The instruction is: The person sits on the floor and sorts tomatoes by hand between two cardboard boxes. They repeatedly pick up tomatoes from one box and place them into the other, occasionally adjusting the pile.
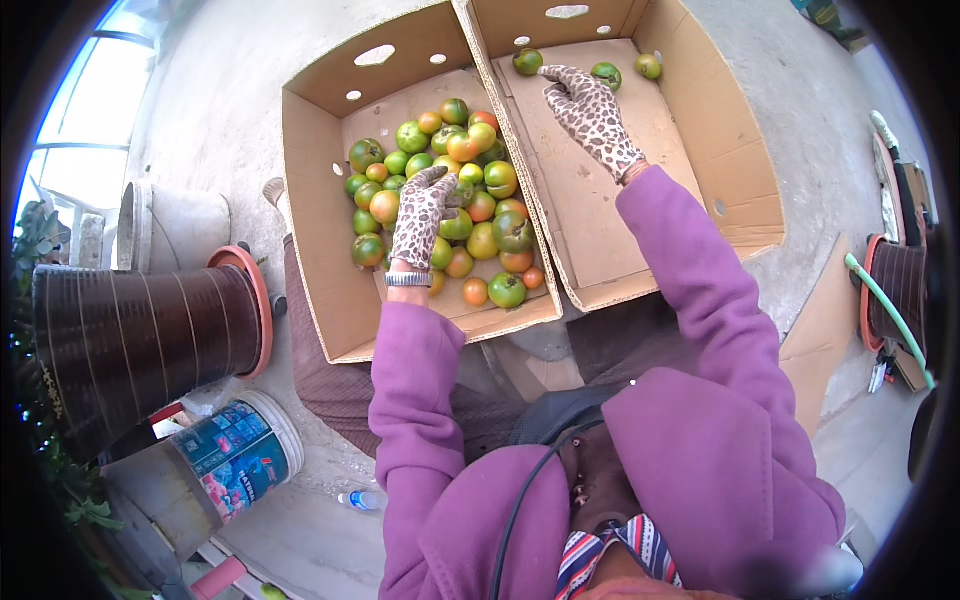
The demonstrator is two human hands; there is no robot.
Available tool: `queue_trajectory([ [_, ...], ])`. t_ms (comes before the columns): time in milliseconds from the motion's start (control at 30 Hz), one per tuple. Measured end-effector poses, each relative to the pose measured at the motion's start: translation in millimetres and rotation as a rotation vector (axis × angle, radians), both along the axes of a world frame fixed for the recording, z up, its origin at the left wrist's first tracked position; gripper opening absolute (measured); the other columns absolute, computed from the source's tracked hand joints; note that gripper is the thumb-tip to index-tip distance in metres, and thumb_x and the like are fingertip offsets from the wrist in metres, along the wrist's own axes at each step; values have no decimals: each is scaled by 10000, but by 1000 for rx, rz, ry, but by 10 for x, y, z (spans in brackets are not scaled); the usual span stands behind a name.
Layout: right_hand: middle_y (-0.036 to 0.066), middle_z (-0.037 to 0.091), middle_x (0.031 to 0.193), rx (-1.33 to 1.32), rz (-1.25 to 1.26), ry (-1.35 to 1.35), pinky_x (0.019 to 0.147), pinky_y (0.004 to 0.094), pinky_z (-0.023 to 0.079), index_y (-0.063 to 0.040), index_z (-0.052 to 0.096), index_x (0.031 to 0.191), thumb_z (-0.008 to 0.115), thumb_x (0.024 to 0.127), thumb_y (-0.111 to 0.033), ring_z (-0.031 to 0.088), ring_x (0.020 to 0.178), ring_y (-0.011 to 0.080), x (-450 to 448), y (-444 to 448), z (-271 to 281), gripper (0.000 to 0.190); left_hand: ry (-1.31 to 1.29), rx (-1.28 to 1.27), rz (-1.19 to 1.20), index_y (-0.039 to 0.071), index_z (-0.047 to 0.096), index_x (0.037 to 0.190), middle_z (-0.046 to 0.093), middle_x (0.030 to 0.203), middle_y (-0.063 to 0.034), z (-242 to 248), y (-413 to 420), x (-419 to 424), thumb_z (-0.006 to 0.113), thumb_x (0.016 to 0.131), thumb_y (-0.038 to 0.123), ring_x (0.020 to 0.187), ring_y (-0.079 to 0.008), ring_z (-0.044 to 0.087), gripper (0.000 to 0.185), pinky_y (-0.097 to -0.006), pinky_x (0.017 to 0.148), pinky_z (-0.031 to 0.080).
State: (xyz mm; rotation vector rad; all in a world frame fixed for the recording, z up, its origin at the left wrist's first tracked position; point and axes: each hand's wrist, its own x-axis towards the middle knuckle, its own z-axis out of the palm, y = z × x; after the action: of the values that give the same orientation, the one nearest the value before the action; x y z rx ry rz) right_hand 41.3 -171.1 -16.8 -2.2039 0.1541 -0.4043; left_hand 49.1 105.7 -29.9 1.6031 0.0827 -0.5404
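Two cardboard boxes stand side by side before me. The left cardboard box [307, 217] holds many green, yellow and orange tomatoes [481, 241] in a loose heap. Over this heap lies my left hand [421, 217] in a leopard-print glove, fingers bent among the fruit; whether it grips a tomato is hard to see. Inside the right cardboard box [600, 255], my right hand [589, 112], gloved alike, reaches toward the far end with nothing visible in its fingers. Its fingertips are close beside a green tomato [528, 62]. Another green tomato [607, 76] and a smaller yellowish-green tomato [648, 66] lie there too.
At the left are a brown ribbed planter [150, 315] with an orange rim, a white bucket [176, 225] and a printed pail [240, 454]. A plastic bottle [361, 500] lies on the concrete floor. Flat cardboard [814, 337] and a green hose [892, 315] are at the right.
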Motion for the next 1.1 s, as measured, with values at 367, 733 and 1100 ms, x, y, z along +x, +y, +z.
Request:
queue_trajectory([
  [367,185,398,1438,-498,46,251,1077,425,347,-119,401,1403,622,844,-220,398,1321,314,518,-348,-825,610,-338,-118,472,-57,338,1370,522,1184,-204,186,-9,107,541,936,67,935,-242,632,495,-310,737,563],
  [733,60,304,1509,-597,111,388,1055,446,400,-233,423,1403,628,775,-66,444,1278,343,1687,-298,-1118,681,-170,-163,485,-62,397,1342,533,1200,-170,265,-126,70,556,925,43,919,-230,651,458,-282,726,580],
  [1100,114,577,1273,-316,75,474,969,413,449,-91,533,1245,715,768,-270,564,1150,309,1183,-461,-1098,541,-119,-206,528,-43,441,1313,599,1002,-78,288,-96,48,568,929,69,783,-99,578,419,-228,641,496],
])
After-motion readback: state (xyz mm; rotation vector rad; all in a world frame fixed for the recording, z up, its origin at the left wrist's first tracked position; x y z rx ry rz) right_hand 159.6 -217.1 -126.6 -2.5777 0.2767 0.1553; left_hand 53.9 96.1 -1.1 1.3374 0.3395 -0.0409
